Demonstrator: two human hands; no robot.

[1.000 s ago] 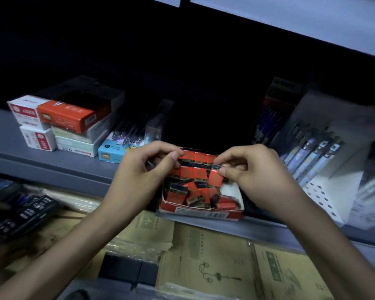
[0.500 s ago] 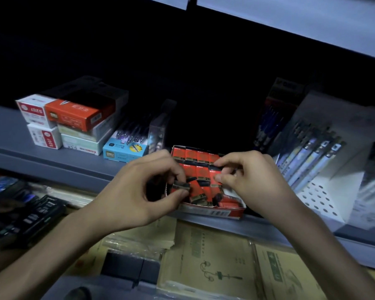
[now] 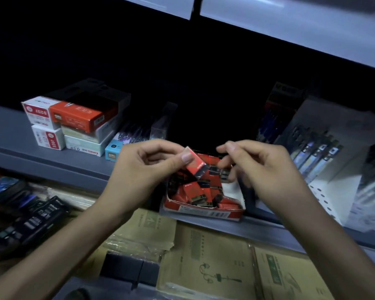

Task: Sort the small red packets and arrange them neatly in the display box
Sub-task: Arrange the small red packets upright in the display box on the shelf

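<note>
Noted at left of frame, on grey shelf (image 3: 52,163): two stacked white boxes (image 3: 49,140) with red labels. Lower marked "S207" sideways, upper marked with an inverted code ending "207". Beside them, orange-red box (image 3: 78,118), print too small to read. Beneath it, pale green box (image 3: 82,146) marked "0.5". Further right, light blue box (image 3: 113,150), logo illegible.

At centre of frame: red-and-white display box (image 3: 204,212) at shelf edge, print on front wall unreadable. Inside, red packets (image 3: 193,191) lying in disorder, some tilted, several showing "20" on a dark end band.

Left hand (image 3: 147,169): gripping one red packet (image 3: 196,164), pinched between thumb and forefinger. Held tilted above rear of display box, clear of the contents below. Lettering along its edge not legible.

Right hand (image 3: 264,172): just right of the pinched item, a narrow gap between. Fingers curled and motion-blurred over right part of display box. Unable to tell whether anything is held.

At right of frame: white perforated rack (image 3: 325,191) of pens (image 3: 312,156). At bottom: brown paper envelopes (image 3: 204,256).
</note>
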